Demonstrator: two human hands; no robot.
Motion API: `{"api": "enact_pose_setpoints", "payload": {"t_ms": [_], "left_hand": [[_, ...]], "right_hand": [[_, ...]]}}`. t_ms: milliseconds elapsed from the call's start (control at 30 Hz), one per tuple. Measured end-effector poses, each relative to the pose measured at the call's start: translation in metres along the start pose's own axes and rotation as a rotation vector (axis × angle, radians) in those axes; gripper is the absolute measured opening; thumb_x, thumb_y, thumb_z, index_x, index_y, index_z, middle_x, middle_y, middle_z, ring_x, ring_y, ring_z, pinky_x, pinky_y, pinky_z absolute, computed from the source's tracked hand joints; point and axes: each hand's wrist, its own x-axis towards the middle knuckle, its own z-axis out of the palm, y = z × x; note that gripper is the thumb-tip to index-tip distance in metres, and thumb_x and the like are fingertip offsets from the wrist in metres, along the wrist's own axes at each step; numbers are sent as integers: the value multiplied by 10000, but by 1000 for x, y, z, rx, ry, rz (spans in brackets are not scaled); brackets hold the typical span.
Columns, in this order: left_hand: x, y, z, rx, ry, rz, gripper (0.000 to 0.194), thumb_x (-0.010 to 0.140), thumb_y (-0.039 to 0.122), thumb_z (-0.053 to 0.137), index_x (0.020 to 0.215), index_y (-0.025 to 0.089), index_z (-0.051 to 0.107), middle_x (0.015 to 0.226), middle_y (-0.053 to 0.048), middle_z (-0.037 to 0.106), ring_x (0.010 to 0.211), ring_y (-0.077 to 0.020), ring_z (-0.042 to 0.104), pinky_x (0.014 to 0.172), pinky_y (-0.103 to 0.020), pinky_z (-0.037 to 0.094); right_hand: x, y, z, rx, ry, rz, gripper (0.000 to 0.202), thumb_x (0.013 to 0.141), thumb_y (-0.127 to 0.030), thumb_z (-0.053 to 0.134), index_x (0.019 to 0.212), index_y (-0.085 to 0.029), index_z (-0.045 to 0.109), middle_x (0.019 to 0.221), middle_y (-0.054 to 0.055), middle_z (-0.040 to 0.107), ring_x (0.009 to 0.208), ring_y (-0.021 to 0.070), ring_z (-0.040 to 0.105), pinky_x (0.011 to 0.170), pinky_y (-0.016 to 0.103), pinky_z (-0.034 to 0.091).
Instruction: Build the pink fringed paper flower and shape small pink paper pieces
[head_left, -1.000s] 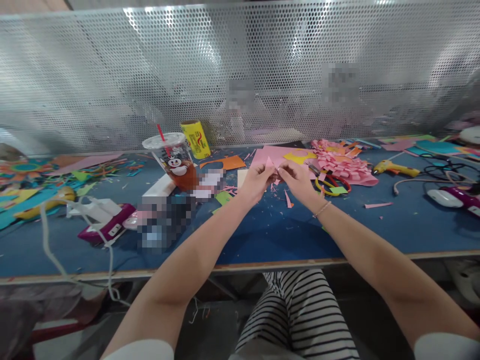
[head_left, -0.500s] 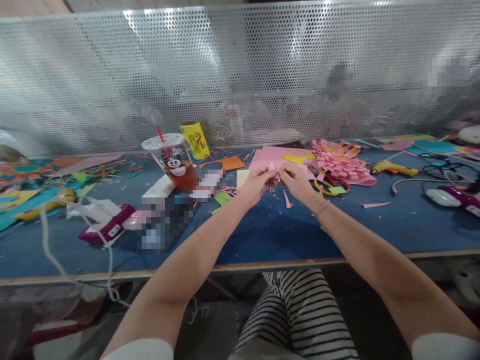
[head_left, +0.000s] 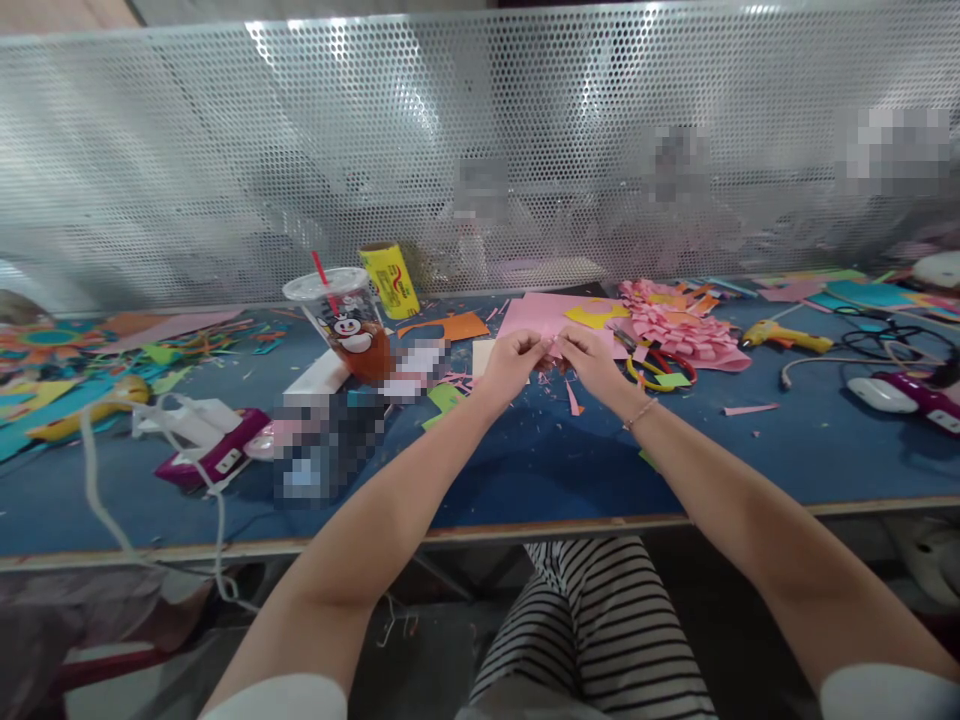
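Observation:
Over the blue table, my left hand (head_left: 517,360) and my right hand (head_left: 587,362) meet, fingertips pinched on a small piece of pink paper (head_left: 551,345) that they mostly hide. Just behind them lies a sheet of pink paper (head_left: 531,313) with a yellow paper cutout (head_left: 596,315) on it. To the right of my right hand are scissors (head_left: 664,372) with red and yellow handles. Fringed pink paper flowers (head_left: 682,325) lie beyond the scissors. Pink paper scraps (head_left: 573,398) are scattered below my fingers.
Left of my arms stand a lidded drink cup (head_left: 351,325) with a red straw and a yellow roll (head_left: 391,281). A purple power strip (head_left: 214,447) with white cables is at the left. Yellow glue guns (head_left: 787,336) lie on both sides. A perforated metal screen (head_left: 480,120) closes off the back.
My fingertips have drawn closer together around the pink paper, and less of it shows above them. The things on the table have stayed where they were.

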Motion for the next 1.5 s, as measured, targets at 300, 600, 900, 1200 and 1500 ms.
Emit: {"api": "enact_pose_setpoints", "payload": {"t_ms": [300, 600, 900, 1200, 1500], "left_hand": [[-2, 1, 2, -219, -1, -133, 246, 591, 262, 719, 742, 120, 588, 659, -10, 620, 618, -88, 588, 661, -234, 462], [4, -6, -2, -155, 116, -11, 90, 624, 170, 637, 677, 144, 569, 635, 41, 548, 620, -57, 521, 674, -218, 441], [2, -7, 0, -46, 98, 80, 211, 608, 260, 700, 744, 141, 591, 704, 4, 612, 686, -98, 582, 731, -249, 459], [2, -6, -5, 130, 58, 112, 92, 686, 225, 615, 715, 140, 595, 664, -23, 628, 644, -107, 586, 667, -235, 457], [3, -17, -7, 319, 27, 157, 134, 706, 266, 594, 766, 153, 631, 720, -29, 641, 677, -129, 610, 662, -248, 469]], "right_hand": [[2, -1, -2, -123, 120, -39, 248, 815, -352, 439, 627, -191, 427, 540, -39, 440, 508, 97, 438, 505, 242, 357], [2, 0, 1, 59, 74, 109, 238, 713, -393, 572, 659, -162, 592, 567, -8, 556, 516, 104, 514, 523, 250, 437], [0, 7, 9, 193, 101, 227, 230, 685, -387, 576, 633, -164, 604, 495, -11, 549, 461, 106, 501, 497, 248, 432], [-1, -9, -10, -208, 140, -17, 216, 725, -237, 464, 519, -173, 469, 476, -26, 445, 477, 91, 426, 471, 229, 343], [4, -1, -9, -430, 110, -225, 134, 758, -225, 526, 807, -171, 638, 769, 40, 625, 707, 138, 567, 603, 258, 470]]}}
